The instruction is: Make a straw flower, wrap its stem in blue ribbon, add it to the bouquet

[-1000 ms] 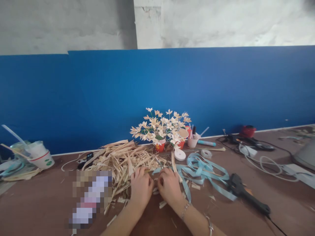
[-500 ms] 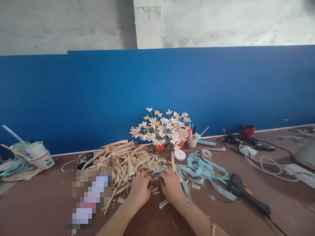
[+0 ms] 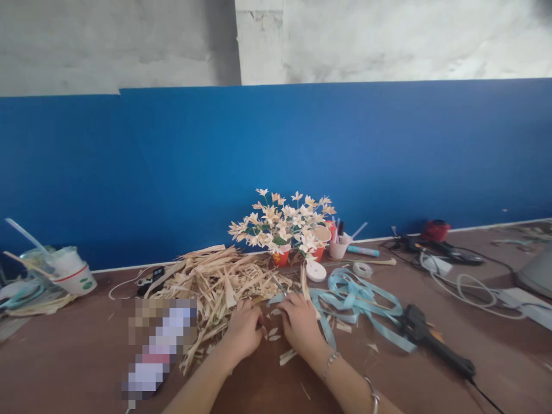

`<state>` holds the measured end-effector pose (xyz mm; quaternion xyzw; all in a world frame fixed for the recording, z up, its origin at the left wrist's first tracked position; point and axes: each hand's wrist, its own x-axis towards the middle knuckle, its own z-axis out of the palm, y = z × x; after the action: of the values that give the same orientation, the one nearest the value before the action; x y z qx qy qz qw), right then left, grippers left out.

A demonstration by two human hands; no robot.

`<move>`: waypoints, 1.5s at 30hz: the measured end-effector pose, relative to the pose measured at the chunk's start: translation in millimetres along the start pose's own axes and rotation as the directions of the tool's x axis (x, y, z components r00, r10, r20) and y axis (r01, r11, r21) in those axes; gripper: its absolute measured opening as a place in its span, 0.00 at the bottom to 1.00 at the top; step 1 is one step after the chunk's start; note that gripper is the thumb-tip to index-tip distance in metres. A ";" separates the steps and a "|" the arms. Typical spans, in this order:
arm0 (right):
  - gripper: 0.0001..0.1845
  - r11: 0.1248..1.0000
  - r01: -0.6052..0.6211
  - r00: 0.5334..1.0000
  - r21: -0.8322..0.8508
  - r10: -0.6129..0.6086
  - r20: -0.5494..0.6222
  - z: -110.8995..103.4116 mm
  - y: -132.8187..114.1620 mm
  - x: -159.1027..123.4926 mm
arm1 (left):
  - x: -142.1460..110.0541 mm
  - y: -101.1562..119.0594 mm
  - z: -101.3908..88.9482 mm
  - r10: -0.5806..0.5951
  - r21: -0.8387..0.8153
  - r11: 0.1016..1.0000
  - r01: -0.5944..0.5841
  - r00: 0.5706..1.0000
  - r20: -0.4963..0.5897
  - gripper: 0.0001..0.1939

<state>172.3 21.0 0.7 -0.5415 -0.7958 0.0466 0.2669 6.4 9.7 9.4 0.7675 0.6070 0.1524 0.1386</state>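
Note:
My left hand (image 3: 246, 328) rests at the table's middle, against the right edge of a heap of dried husk strips (image 3: 207, 282). Its fingers are curled closed, and whatever they may hold is hidden. Just across a narrow gap, my right hand (image 3: 301, 323) also has its fingers bent and closed; their tips point to the left and their contents cannot be made out. Small pale petal-shaped pieces (image 3: 273, 334) lie on the table between the hands. A thin shiny tool (image 3: 279, 283) sticks out of the strips beyond my right hand, its kind unclear.
Behind stand pale flowers (image 3: 276, 221) in a red cup (image 3: 281, 256). Light-blue ribbon (image 3: 353, 296) and a black glue gun (image 3: 435, 339) lie right. A blurred-out object (image 3: 159, 351) is left. Cables (image 3: 466, 287) run far right; a white cup (image 3: 73, 276) stands far left.
My left hand has shifted very slightly to the left, widening the gap between the hands a little. My right hand has hardly moved.

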 end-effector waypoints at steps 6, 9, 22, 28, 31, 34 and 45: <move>0.12 0.993 0.044 0.998 0.113 -0.039 -0.050 1.3 -3.2 -1.9 | 3.5 -4.6 0.2 -0.023 -0.083 0.996 0.024 1.000 0.007 0.00; 0.10 0.970 0.084 0.996 0.227 -0.079 -0.030 0.6 -6.8 -3.1 | 7.5 -7.2 -1.8 -0.042 -0.173 0.984 0.044 0.999 0.017 0.02; 0.14 0.492 -0.197 0.980 0.848 0.088 0.176 0.3 -5.2 6.7 | 9.3 10.6 -27.0 0.182 -0.354 0.895 -0.272 0.946 -0.267 0.15; 0.10 0.502 -0.211 0.977 0.839 0.100 0.186 -10.0 -8.7 5.4 | 7.6 10.2 -25.7 0.235 -0.224 0.924 -0.311 0.922 -0.308 0.07; 0.06 0.642 -0.089 0.994 0.762 0.100 0.032 -12.2 -9.3 3.8 | 8.7 9.4 -23.3 0.203 -0.234 0.930 -0.282 0.928 -0.313 0.06; 0.06 0.779 0.062 0.993 0.624 0.014 -0.116 -11.1 -8.7 2.8 | 8.8 9.9 -20.2 0.181 -0.244 0.934 -0.259 0.936 -0.302 0.05; 0.07 0.917 0.187 0.968 0.352 -0.111 -0.225 -7.2 -9.8 1.4 | 2.9 20.4 -14.5 0.116 -0.209 0.960 -0.187 0.943 -0.311 0.06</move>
<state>167.2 16.7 10.9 -0.4209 -0.7809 0.1207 0.4456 19.3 8.4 31.0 0.7589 0.5371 0.3467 0.1239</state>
